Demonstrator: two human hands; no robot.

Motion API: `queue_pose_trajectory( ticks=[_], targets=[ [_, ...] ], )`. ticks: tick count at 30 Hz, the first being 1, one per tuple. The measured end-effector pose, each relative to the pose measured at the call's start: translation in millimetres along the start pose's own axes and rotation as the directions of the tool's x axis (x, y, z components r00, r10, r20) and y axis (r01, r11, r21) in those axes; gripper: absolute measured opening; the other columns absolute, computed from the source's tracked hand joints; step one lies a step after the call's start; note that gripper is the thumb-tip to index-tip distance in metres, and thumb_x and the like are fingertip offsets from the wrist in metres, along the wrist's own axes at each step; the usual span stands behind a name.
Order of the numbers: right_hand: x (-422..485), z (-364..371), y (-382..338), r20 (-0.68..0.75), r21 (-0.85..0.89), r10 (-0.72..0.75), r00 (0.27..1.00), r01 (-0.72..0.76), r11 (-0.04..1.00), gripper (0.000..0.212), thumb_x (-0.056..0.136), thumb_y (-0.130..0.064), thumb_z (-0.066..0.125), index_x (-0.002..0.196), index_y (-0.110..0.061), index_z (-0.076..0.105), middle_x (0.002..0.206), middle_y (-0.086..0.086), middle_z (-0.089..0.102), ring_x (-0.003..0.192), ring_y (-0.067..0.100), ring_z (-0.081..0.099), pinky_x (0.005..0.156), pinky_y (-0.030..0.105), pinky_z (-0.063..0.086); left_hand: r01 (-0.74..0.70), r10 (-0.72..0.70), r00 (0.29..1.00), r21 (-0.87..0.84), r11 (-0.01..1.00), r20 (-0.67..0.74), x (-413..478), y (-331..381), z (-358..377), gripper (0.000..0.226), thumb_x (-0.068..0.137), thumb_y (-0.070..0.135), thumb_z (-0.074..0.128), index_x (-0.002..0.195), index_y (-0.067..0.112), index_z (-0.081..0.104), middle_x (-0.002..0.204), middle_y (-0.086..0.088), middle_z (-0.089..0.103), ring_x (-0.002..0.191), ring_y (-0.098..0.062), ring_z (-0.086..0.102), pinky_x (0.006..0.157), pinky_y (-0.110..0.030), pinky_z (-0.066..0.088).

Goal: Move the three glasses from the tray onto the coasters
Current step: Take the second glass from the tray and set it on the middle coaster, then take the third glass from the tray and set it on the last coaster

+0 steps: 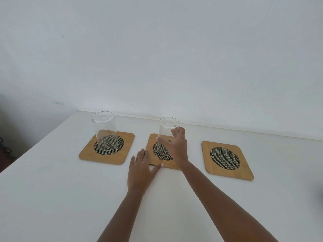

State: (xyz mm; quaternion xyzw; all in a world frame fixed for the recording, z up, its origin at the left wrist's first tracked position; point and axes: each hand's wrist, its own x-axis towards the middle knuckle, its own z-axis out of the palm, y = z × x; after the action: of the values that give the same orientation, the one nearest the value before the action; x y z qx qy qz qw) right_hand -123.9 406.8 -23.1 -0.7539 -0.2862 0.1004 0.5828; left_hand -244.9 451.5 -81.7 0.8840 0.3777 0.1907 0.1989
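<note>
While the right hand [176, 147] wraps its fingers around the middle glass [167, 137], that glass stands on the middle coaster [154, 160]. The left hand [140, 172] lies flat and open on the white counter [52, 198], holding nothing, its thumb touching that coaster's near edge. Left of both hands, a second glass [105, 131] stands on the left coaster [90, 154]. Right of the right hand lies a bare coaster [227, 160].
</note>
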Motion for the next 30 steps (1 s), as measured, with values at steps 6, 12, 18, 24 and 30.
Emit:
queue_pose_trajectory(
  ticks=[6,12,18,24,30],
  targets=[
    [-1,2,0,-0.006,-0.019,-0.004,1.0,0.004,1.0,0.071,0.069,-0.018,0.08,0.124,-0.004,0.037,0.139,0.013,0.047,0.13,0.019,0.046,0.091,0.018,0.035,-0.005,0.005,1.0,0.004,1.0,0.001,0,0,-1,0.08,0.087,0.06,0.044,0.145,0.01,0.023,0.158,-0.006,0.021,0.147,-0.014,0.013,0.121,-0.032,0.006],
    [-8,1,3,0.012,-0.036,-0.003,1.0,0.004,0.999,0.081,0.071,-0.024,0.079,0.134,-0.007,0.032,0.141,0.011,0.041,0.131,0.018,0.039,0.087,0.009,0.027,-0.001,0.001,1.0,0.0,1.0,0.017,-2,2,-3,0.078,0.088,0.058,0.043,0.145,0.009,0.022,0.158,-0.006,0.021,0.147,-0.014,0.012,0.121,-0.032,0.006],
    [-48,-18,30,0.035,-0.353,-0.139,0.99,0.142,0.925,0.067,0.085,-0.026,0.063,0.138,-0.001,0.03,0.144,0.016,0.033,0.137,0.028,0.031,0.105,0.028,0.033,-0.007,0.005,1.0,0.078,0.997,0.026,-10,5,-5,0.076,0.091,0.055,0.038,0.147,0.007,0.017,0.158,-0.008,0.017,0.147,-0.017,0.012,0.12,-0.031,0.006],
    [-88,-46,59,0.236,-0.637,-0.186,0.954,0.297,0.711,0.063,0.095,-0.034,0.04,0.146,-0.008,0.016,0.158,0.007,0.016,0.147,0.019,0.008,0.12,0.035,0.012,0.023,-0.03,0.999,0.169,0.985,0.037,-30,13,-7,0.073,0.094,0.052,0.032,0.147,0.007,0.013,0.159,-0.012,0.013,0.148,-0.02,0.011,0.121,-0.033,0.007],
    [-116,-70,66,0.309,-0.725,-0.064,0.949,0.279,0.629,0.06,0.096,-0.042,0.03,0.146,-0.011,0.019,0.158,0.004,0.016,0.147,0.016,0.009,0.12,0.032,0.006,0.057,-0.068,0.997,0.239,0.969,0.038,-62,27,-8,0.071,0.095,0.051,0.027,0.148,0.007,0.011,0.159,-0.01,0.012,0.148,-0.021,0.011,0.121,-0.037,0.007]
  ],
)
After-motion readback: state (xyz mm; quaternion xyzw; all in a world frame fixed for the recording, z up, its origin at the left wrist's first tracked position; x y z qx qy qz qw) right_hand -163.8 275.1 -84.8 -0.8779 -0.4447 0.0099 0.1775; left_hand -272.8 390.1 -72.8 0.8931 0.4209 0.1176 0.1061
